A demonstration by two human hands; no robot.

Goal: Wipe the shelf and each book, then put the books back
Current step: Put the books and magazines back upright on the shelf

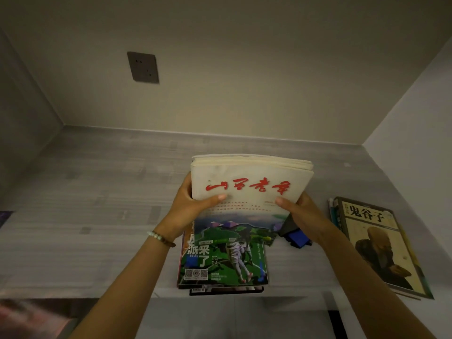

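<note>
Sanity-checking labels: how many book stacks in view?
3. White stack held between left hand and right hand; green stack below it at the front edge of the shelf; beige-topped stack on the right. Lower books mostly hidden.

You're at what looks like a home's built-in shelf [97,192]: a wall socket [143,67], stacked magazines [220,265].

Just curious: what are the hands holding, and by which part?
The left hand and right hand hold the white magazine with the red title by its two side edges, thumbs pressed on the front cover.
</note>
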